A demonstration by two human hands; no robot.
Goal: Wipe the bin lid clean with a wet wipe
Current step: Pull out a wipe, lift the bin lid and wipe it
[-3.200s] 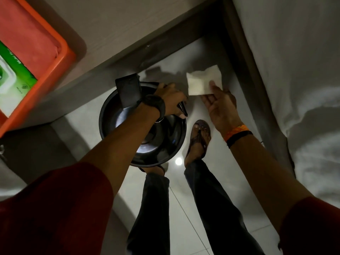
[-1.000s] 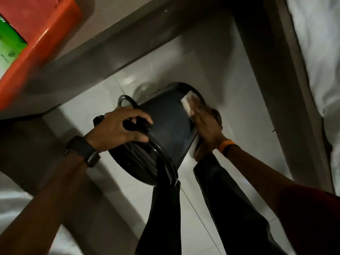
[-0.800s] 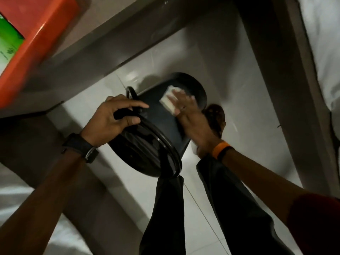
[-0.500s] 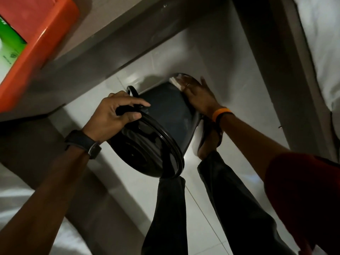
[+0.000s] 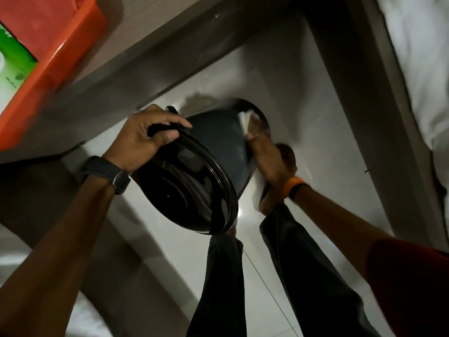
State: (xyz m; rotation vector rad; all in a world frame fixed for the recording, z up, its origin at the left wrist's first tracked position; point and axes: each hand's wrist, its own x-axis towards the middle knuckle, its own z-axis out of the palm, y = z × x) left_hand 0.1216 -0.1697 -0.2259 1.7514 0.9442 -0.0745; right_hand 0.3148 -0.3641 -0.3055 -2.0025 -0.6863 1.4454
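Observation:
A small black bin point(image 5: 218, 139) is tipped over above the tiled floor, its shiny lid point(image 5: 187, 190) facing me and its base pointing away. My left hand point(image 5: 143, 139) grips the bin at the rim by the hinge, fingers curled over the edge. My right hand point(image 5: 267, 154) presses a white wet wipe point(image 5: 245, 119) against the bin's dark side wall near the base. Only a corner of the wipe shows past my fingers.
An orange tray point(image 5: 60, 52) holding a green packet point(image 5: 12, 66) sits on the grey table top at upper left. A table leg runs down the right, with a white bed sheet point(image 5: 418, 57) beyond it. My legs and sandalled foot stand below the bin.
The bin went from upright to tipped, gripped at the rim by my left hand. My right hand has been rubbing the wipe over the bin's side, sliding towards the base and shifting slightly right.

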